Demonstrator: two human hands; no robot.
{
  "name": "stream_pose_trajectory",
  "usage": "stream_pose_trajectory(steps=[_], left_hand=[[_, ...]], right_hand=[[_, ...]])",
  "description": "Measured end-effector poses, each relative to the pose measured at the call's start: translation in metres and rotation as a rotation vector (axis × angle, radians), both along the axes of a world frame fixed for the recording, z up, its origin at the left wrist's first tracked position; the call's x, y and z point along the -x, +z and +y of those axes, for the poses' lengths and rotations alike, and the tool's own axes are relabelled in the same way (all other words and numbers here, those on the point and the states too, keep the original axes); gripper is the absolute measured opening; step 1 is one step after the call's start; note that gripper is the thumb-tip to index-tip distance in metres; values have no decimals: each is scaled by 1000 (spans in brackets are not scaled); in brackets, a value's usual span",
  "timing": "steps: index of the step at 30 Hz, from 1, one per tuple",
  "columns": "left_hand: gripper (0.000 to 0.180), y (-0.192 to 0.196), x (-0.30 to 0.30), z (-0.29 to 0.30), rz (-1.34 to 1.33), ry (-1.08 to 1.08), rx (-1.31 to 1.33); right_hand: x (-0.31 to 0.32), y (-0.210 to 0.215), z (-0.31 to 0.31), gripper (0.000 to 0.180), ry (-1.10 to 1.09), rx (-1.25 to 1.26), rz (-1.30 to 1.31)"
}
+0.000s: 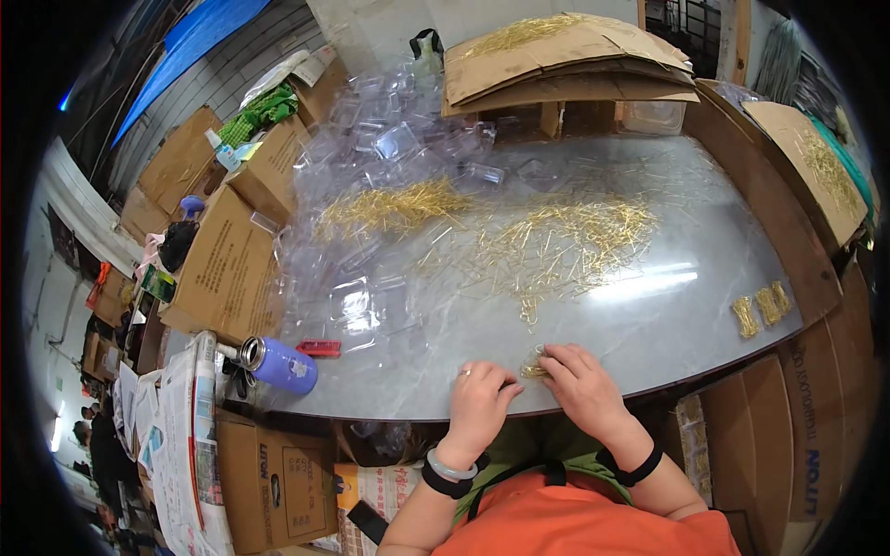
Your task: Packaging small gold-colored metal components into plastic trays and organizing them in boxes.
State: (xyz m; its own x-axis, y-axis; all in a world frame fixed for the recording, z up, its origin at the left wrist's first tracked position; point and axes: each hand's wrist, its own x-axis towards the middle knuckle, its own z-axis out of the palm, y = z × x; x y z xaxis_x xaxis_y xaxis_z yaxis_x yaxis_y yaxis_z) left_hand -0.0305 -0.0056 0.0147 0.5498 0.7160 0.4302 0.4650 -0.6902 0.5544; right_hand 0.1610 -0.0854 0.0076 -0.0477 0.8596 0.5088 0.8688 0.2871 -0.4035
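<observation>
My right hand [586, 382] is at the table's near edge, its fingers closed on a small bunch of gold wire hooks [534, 365]. Just left of it, my left hand [481, 400] is curled, thumb and fingertips together; whatever is between them, if anything, is too small to make out. A loose spread of gold wire hooks [575, 243] covers the middle of the grey table [408, 378], and a few trail toward my hands. Farther left, a denser heap of gold wire pieces [399, 206] lies beside transparent plastic boxes [380, 139].
Several tied gold bundles [745, 317] sit at the right edge. A purple bottle [280, 364] lies near a red object [319, 348] at left. Cardboard boxes [222, 269] wall the left side. Flattened cardboard [565, 57] bearing more wire spans the back.
</observation>
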Motion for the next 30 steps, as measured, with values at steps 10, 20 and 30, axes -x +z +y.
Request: stream_pose_trajectory(steps=[10,20,30], left_hand=[[20,-9,-7,6,-45,-82,138],[64,4,-34,14,104,-417,43],[48,-15,-35,-5,187,-259,-6]], right_hand=[[-10,-4,-3,44,78,-9,21],[-23,4,-24,67,-49,178,380],[28,-1,-20,66,-1,128,340]])
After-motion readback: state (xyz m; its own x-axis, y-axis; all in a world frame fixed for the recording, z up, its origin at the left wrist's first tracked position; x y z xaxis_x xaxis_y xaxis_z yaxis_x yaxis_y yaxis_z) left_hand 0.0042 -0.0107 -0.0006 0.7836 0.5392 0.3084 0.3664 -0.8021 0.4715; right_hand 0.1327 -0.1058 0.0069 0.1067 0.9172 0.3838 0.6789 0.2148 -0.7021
